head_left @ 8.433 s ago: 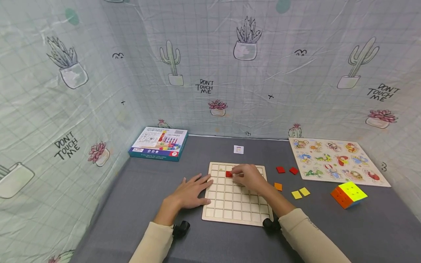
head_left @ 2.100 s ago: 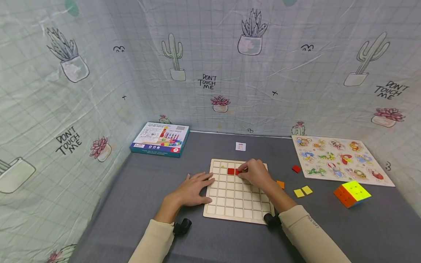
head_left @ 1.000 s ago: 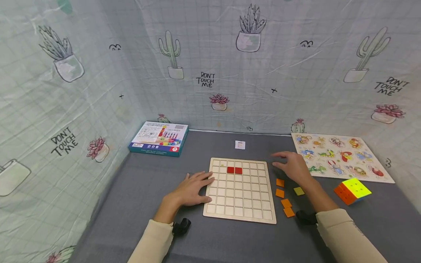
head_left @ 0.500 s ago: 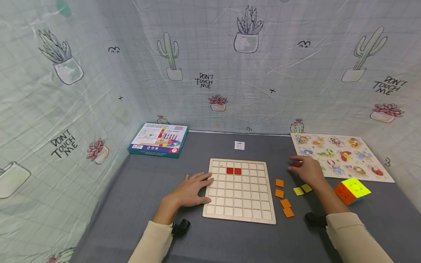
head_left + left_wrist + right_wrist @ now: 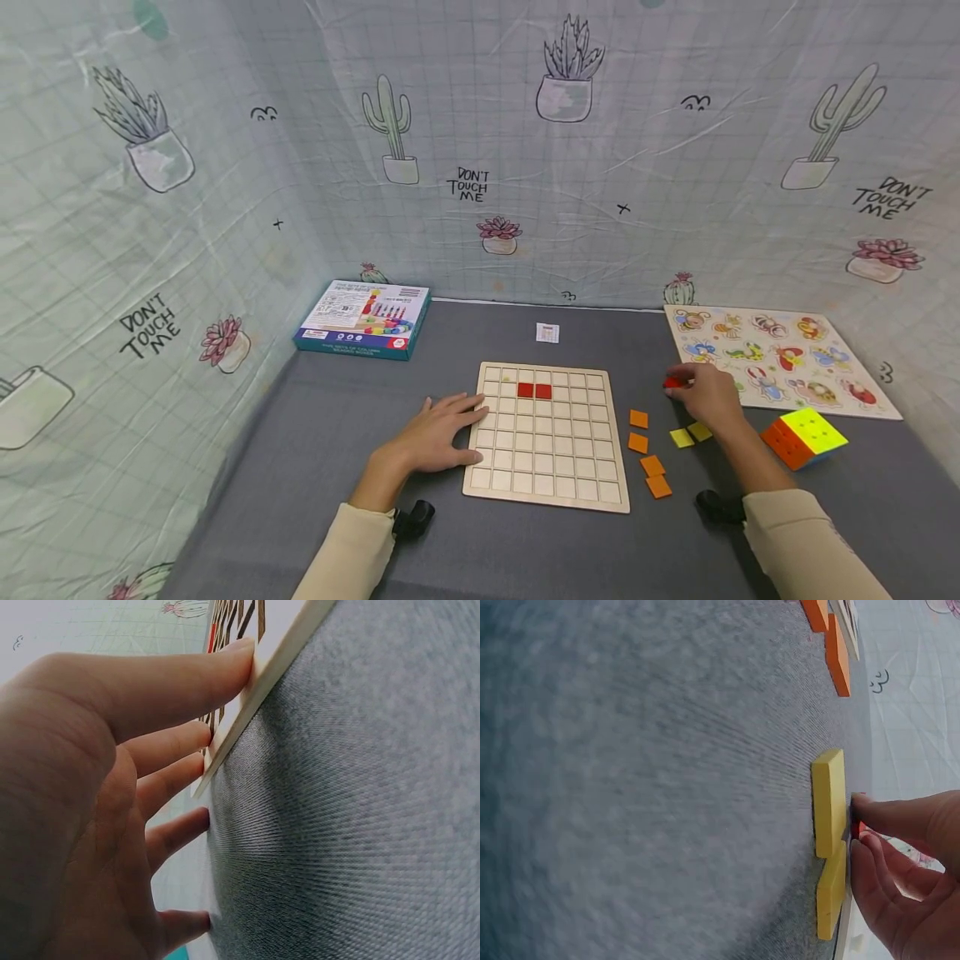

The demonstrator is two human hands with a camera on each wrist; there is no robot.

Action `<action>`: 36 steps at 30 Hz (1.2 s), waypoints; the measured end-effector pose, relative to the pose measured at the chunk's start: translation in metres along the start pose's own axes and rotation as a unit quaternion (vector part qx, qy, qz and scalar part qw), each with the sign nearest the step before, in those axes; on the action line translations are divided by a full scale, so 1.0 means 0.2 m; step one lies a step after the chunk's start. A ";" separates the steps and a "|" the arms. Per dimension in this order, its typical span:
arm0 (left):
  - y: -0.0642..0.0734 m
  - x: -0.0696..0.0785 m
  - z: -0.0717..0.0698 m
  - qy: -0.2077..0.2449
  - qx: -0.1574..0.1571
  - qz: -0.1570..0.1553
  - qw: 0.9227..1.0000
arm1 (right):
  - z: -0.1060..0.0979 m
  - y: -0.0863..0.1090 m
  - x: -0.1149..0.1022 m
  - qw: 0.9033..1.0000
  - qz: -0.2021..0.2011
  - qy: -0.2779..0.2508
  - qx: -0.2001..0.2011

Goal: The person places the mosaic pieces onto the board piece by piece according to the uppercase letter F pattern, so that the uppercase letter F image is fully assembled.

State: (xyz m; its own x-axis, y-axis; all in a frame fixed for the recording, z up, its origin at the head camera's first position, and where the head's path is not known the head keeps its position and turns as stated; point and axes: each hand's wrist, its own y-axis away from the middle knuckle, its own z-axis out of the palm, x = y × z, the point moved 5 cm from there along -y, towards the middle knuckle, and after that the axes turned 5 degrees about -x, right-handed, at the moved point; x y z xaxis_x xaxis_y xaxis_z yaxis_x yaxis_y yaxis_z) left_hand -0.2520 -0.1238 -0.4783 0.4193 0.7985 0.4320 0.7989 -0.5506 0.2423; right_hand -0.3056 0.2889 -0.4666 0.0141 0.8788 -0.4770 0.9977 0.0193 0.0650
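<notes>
My left hand (image 5: 431, 437) lies spread at the left side of a wooden grid board (image 5: 553, 460). In the left wrist view the thumb (image 5: 180, 688) and two fingers touch the board's edge, while the other fingertips rest on the grey cloth. Two red square tiles (image 5: 534, 391) sit side by side in the board's second row. To the board's right, my right hand (image 5: 708, 396) pinches another red tile (image 5: 672, 382) between thumb and fingers. In the right wrist view that red tile (image 5: 859, 826) is mostly hidden by the fingers, just beyond two yellow tiles (image 5: 829, 802).
Several orange tiles (image 5: 638, 443) lie along the board's right edge. A printed insect puzzle board (image 5: 757, 354) and a puzzle cube (image 5: 804, 437) stand further right. A small printed card (image 5: 547, 332) lies behind the grid board, and a flat toy box (image 5: 365, 319) at the back left.
A second red tile has joined the first on the board. My right hand has moved from the board out to the right and now pinches another red tile. The left hand has stayed put.
</notes>
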 end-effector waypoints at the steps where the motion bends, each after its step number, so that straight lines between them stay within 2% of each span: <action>1: 0.00 0.00 0.00 -0.001 0.000 0.000 1.000 | 0.00 0.00 0.00 1.000 0.001 0.001 -0.001; 6: 0.00 0.00 -0.01 -0.002 0.000 0.001 1.000 | 0.01 0.00 -0.02 1.000 0.013 0.009 -0.009; 11: 0.01 0.02 -0.01 -0.001 -0.003 0.000 1.000 | 0.01 0.00 -0.04 1.000 0.005 0.008 -0.008; 22: 0.01 0.02 -0.01 -0.002 -0.002 -0.001 1.000 | -0.03 -0.01 -0.16 0.997 -0.046 -0.049 0.032; 26: 0.01 0.02 -0.01 -0.003 -0.003 -0.001 1.000 | -0.04 -0.02 -0.20 0.996 -0.057 -0.053 0.045; 31: 0.01 0.01 -0.01 -0.003 -0.003 0.001 1.000 | -0.04 -0.02 -0.23 0.995 -0.061 -0.063 0.052; 36: 0.01 0.01 -0.01 -0.006 -0.002 0.001 1.000 | -0.03 -0.01 -0.26 0.994 -0.054 -0.087 0.043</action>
State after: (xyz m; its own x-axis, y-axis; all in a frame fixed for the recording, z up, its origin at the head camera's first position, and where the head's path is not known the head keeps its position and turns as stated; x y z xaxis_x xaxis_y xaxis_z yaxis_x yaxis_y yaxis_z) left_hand -0.2510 -0.1231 -0.4747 0.4272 0.7999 0.4214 0.7956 -0.5540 0.2450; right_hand -0.3088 0.2458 -0.4362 -0.0892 0.7777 -0.6222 0.9959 0.0619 -0.0654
